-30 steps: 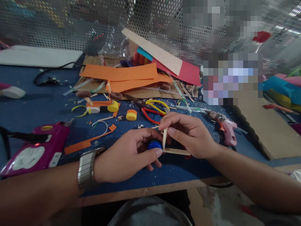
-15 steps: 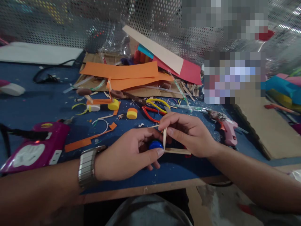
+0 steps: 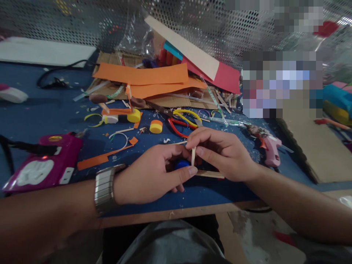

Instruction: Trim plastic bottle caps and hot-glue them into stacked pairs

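My left hand (image 3: 154, 174) is curled around a round blue cap (image 3: 179, 164), its thumb lying along the front and pressing at the foot of a short upright wooden stick (image 3: 193, 157). The thumb and fingers of my right hand (image 3: 225, 152) pinch the top of that stick. Below the right hand, flat wooden sticks (image 3: 211, 174) stretch sideways from the left thumb. A bit of red shows under their right end. How the cap and the sticks join is hidden by my fingers.
Beyond my hands lie pliers with red and yellow handles (image 3: 181, 126) and a yellow-orange round cap (image 3: 156, 127). A pink glue gun (image 3: 272, 152) lies right, near cardboard (image 3: 319, 154). A purple device with a cable (image 3: 45, 161) sits left. Orange strips (image 3: 143, 75) lie behind.
My left thumb has moved slightly to cover the lower end of the upright stick. The camera view has shifted a little; both hands keep their grip.
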{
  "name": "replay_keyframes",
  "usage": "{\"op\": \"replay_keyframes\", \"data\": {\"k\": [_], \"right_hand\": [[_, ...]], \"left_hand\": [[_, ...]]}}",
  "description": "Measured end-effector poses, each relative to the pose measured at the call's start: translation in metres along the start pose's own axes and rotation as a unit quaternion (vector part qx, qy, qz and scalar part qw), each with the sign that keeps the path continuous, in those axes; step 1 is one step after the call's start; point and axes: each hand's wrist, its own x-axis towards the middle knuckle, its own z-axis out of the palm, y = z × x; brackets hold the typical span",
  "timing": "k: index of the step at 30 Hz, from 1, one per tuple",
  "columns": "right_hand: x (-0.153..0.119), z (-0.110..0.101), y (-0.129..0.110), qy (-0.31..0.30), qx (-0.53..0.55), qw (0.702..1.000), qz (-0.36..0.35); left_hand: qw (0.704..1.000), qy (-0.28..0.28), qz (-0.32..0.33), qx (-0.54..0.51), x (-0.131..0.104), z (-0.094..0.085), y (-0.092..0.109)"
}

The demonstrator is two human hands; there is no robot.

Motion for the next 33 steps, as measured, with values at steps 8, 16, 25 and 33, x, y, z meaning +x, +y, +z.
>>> {"op": "replay_keyframes", "data": {"k": [8,16,25,33], "right_hand": [[-0.0005,-0.0006,0.0007,-0.005,-0.033,0.999,-0.014],[-0.0037,-0.0012,0.0003,0.015,0.091,0.996,0.012],[0.0049,-0.0053,0.0043,0.006,-0.179,0.971,-0.161],[0.0046,-0.0073,0.0014,0.022,-0.211,0.96,-0.181]], "left_hand": [[1.0,0.012,0.0,0.012,-0.0001,0.0023,0.0028],[0.994,0.045,-0.016,-0.097,0.0022,-0.0019,0.0054],[0.983,0.049,-0.03,-0.175,0.0055,-0.002,0.0062],[0.979,0.057,-0.013,-0.195,0.006,-0.0021,0.0022]]}}
